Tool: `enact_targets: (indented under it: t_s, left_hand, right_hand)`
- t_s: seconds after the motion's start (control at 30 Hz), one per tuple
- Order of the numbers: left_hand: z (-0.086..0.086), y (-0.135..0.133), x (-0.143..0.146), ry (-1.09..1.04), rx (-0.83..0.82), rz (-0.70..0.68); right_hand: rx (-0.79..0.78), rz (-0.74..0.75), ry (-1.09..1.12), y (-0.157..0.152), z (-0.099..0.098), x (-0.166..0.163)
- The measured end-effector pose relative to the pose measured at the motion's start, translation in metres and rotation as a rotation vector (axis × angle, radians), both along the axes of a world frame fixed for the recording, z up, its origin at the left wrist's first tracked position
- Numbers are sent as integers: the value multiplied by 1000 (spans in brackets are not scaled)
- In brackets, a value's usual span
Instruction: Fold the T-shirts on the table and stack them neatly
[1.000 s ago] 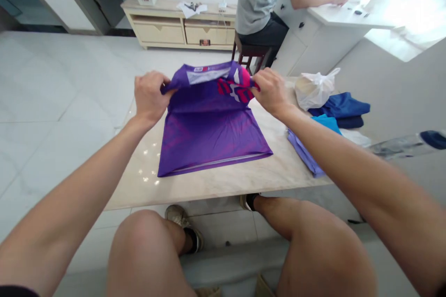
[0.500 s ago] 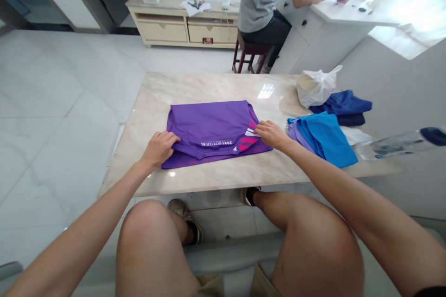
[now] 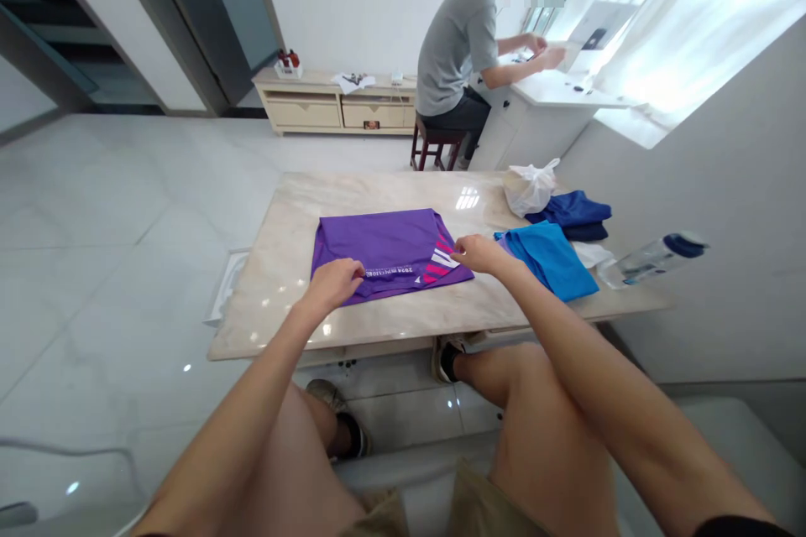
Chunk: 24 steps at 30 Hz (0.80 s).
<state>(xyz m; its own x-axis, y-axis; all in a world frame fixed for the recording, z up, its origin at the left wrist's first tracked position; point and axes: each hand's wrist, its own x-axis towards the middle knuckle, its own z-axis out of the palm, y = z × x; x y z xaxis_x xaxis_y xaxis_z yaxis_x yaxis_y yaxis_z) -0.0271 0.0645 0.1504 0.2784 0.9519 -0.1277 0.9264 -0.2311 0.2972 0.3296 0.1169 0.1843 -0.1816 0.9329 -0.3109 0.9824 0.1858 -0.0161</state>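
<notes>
A purple shirt (image 3: 384, 237) lies folded flat on the marble-topped table (image 3: 264, 302), with white lettering and pink and white stripes along its near side. My left hand (image 3: 335, 282) is over its near left part, beside the lettering, fingers loosely bent and nothing visible in them. At the striped right edge, my right hand (image 3: 482, 253) has its fingertips pinched on the cloth. Just right of that hand lies a folded blue garment (image 3: 552, 258), with a bit of lilac cloth under its left side.
Behind the blue garment are a white plastic bag (image 3: 530, 188) and dark blue clothing (image 3: 576, 211). A clear bottle (image 3: 651, 258) with a blue lid stands at the right. Beyond the table, another person (image 3: 450, 42) sits on a stool (image 3: 437, 143) at a white desk (image 3: 554, 91).
My left hand has come off the shirt's left edge and moved right, over the lettering. My right hand stays by the stripes. The near layer now lies flatter, and the view has tilted up.
</notes>
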Motion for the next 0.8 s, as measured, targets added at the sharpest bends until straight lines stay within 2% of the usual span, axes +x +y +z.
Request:
enact_targets:
  t_s: [0.1, 0.2, 0.3, 0.4, 0.6, 0.8]
  left_hand:
    - [-15, -1, 23, -14, -30, -27]
    - [-35, 3, 34, -26, 2, -70]
    - [-52, 8, 32, -14, 77, -80]
    - [-63, 11, 23, -6, 88, -56]
    - [-69, 10, 13, -49, 49, -53]
    - [-57, 4, 25, -45, 13, -74]
  right_hand:
    - [-20, -46, 56, -17, -8, -17]
    - [-101, -18, 12, -24, -23, -27]
    - [-160, 16, -14, -16, -33, -30]
    - [-147, 14, -1, 1, -36, -34]
    - [-106, 61, -2, 14, -42, -52]
    - [-140, 74, -22, 7, -43, -63]
